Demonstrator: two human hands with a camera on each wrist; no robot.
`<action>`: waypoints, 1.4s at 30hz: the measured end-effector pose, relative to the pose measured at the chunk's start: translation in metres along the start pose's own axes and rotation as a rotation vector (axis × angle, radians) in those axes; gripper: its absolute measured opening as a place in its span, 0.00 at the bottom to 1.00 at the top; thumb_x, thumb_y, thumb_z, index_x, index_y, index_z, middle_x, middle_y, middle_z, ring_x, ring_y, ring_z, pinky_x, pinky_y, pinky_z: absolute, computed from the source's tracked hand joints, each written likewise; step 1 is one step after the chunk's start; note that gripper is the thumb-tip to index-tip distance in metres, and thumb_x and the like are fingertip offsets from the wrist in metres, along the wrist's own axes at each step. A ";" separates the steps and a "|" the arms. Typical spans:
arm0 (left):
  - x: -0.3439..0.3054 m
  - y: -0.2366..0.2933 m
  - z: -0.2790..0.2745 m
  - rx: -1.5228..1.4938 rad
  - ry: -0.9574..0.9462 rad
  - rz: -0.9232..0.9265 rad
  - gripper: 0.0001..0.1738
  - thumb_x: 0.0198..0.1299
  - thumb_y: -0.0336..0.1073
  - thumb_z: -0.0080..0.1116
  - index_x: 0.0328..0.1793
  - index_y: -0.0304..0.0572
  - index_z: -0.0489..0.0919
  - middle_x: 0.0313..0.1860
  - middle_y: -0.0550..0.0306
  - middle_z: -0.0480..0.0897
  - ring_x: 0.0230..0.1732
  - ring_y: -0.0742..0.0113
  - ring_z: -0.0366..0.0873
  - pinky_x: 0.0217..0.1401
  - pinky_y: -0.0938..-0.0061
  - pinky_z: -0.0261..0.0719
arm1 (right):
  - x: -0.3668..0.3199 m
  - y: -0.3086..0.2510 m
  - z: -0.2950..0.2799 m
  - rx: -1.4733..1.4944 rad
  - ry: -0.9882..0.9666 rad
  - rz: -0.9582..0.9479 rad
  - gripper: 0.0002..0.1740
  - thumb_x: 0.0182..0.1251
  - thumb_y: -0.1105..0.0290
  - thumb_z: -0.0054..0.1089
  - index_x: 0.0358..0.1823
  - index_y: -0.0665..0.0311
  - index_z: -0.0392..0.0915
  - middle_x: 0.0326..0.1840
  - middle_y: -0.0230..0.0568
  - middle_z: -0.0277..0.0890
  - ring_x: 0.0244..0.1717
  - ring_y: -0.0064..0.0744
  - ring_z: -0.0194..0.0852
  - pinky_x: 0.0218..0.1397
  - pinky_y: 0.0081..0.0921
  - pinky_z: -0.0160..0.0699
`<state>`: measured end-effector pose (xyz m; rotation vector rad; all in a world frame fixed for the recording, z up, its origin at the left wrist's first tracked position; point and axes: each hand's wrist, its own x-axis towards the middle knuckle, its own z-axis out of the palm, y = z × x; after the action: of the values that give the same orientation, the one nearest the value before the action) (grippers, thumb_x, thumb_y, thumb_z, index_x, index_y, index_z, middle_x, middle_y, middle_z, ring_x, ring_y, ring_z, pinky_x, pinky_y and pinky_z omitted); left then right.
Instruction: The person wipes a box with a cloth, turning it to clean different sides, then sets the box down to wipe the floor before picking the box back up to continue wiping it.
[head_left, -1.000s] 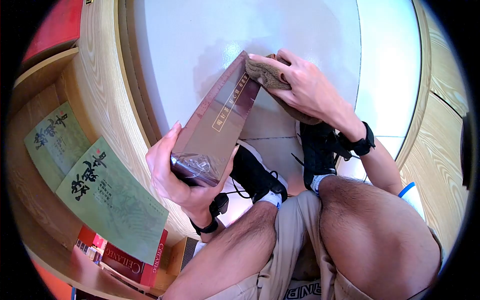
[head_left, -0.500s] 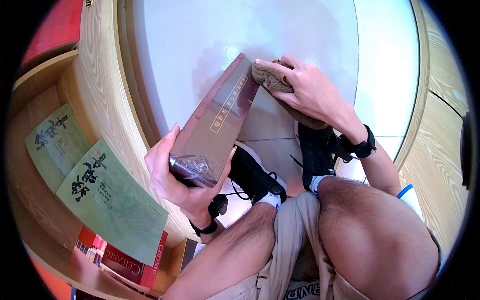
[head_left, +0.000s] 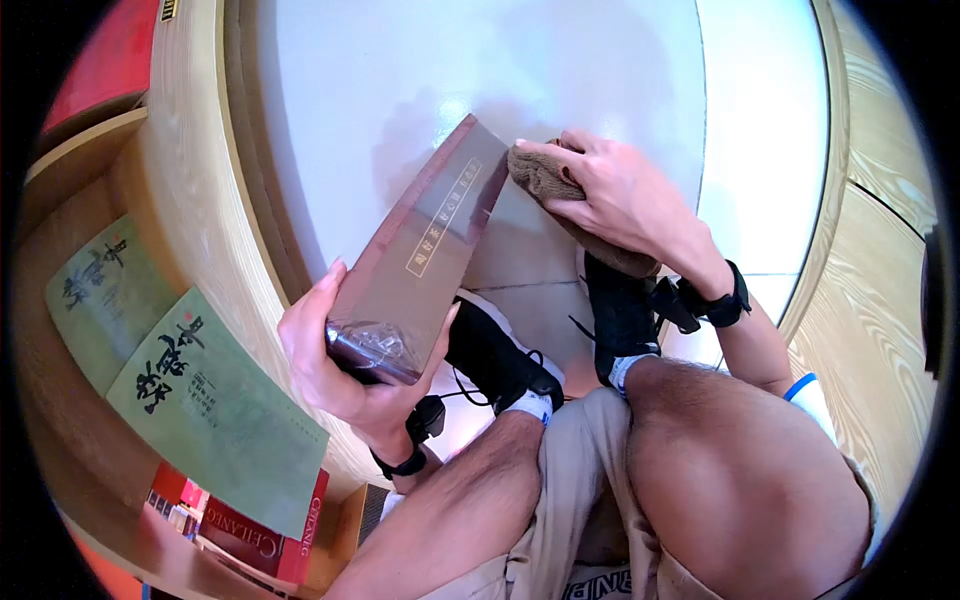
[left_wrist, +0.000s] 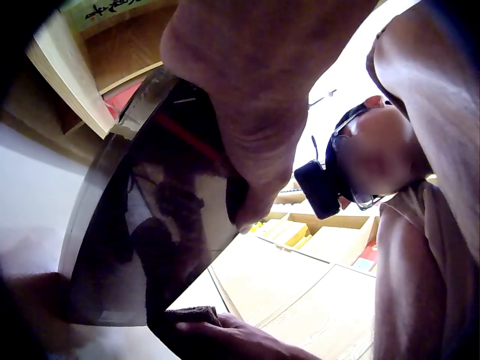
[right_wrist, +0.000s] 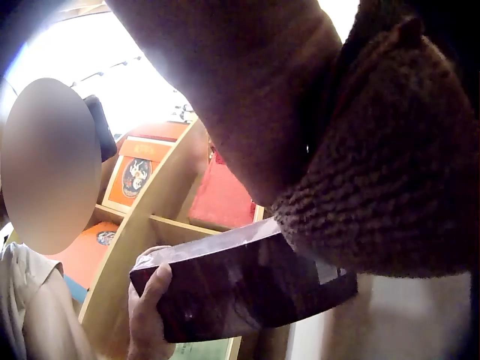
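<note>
My left hand (head_left: 335,370) grips the near end of a long brown box (head_left: 420,245), thumb on one side and fingers on the other. Clear film wraps the box, crinkled at that end, and gold characters run along its upper face. The box slants away from me above the floor. My right hand (head_left: 635,200) holds a ribbed brown cloth (head_left: 545,175), bunched up right at the box's far right edge. From the left wrist, the dark glossy underside (left_wrist: 172,217) of the box shows. The cloth (right_wrist: 390,165) fills much of the right wrist view, overlapping the box's end.
On my left, a wooden shelf (head_left: 185,150) holds two green printed sheets (head_left: 215,400) and a red box (head_left: 250,530). Another red box (head_left: 100,55) lies farther up. Below my hands are black shoes (head_left: 500,355) on pale floor tiles (head_left: 480,60). Wooden panels (head_left: 870,290) stand on the right.
The cloth in my right hand has slid off the far end of the box's upper face to its right edge. My left hand keeps its grip; the view has shifted slightly.
</note>
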<state>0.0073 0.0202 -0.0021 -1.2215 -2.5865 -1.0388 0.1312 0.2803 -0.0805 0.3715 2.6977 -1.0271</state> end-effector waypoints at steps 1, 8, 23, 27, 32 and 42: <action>0.000 0.000 0.000 -0.007 0.004 -0.002 0.54 0.34 0.39 0.92 0.72 0.36 0.76 0.57 0.42 0.87 0.51 0.49 0.84 0.56 0.59 0.83 | -0.001 0.001 -0.002 0.016 -0.039 0.030 0.34 0.71 0.61 0.69 0.79 0.48 0.75 0.59 0.53 0.80 0.54 0.57 0.84 0.60 0.47 0.87; -0.003 -0.003 -0.001 -0.011 -0.003 0.003 0.56 0.33 0.39 0.93 0.73 0.36 0.76 0.57 0.43 0.87 0.51 0.50 0.84 0.55 0.59 0.83 | 0.003 0.012 -0.012 0.074 -0.075 0.112 0.28 0.74 0.58 0.68 0.74 0.53 0.81 0.56 0.51 0.84 0.55 0.52 0.86 0.62 0.42 0.87; -0.007 -0.001 -0.001 0.006 -0.025 -0.046 0.56 0.35 0.39 0.93 0.74 0.38 0.74 0.62 0.44 0.84 0.62 0.50 0.81 0.69 0.56 0.78 | 0.071 0.032 0.009 0.686 0.028 0.313 0.32 0.82 0.46 0.61 0.60 0.74 0.84 0.43 0.50 0.90 0.42 0.36 0.89 0.49 0.37 0.88; -0.006 -0.001 -0.001 0.011 -0.032 -0.033 0.56 0.35 0.41 0.93 0.74 0.38 0.74 0.63 0.44 0.84 0.62 0.51 0.81 0.69 0.57 0.78 | 0.070 0.022 0.004 0.950 -0.045 0.316 0.32 0.84 0.47 0.61 0.69 0.71 0.78 0.57 0.42 0.85 0.53 0.26 0.84 0.59 0.30 0.86; -0.006 -0.002 -0.001 0.007 -0.028 -0.022 0.57 0.36 0.42 0.93 0.74 0.38 0.73 0.63 0.44 0.84 0.62 0.51 0.81 0.69 0.57 0.78 | 0.070 0.004 -0.001 1.049 -0.138 0.387 0.31 0.82 0.47 0.63 0.66 0.71 0.80 0.55 0.38 0.84 0.53 0.27 0.83 0.57 0.30 0.86; -0.001 -0.003 0.002 0.060 0.023 0.050 0.54 0.38 0.46 0.93 0.71 0.33 0.75 0.56 0.42 0.87 0.46 0.48 0.84 0.50 0.58 0.84 | 0.066 0.010 0.014 1.024 -0.138 0.257 0.31 0.81 0.49 0.64 0.69 0.70 0.80 0.61 0.42 0.85 0.58 0.27 0.82 0.66 0.32 0.83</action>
<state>0.0065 0.0198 -0.0055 -1.2456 -2.5366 -0.9536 0.0743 0.2884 -0.1170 0.7370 1.7301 -2.1531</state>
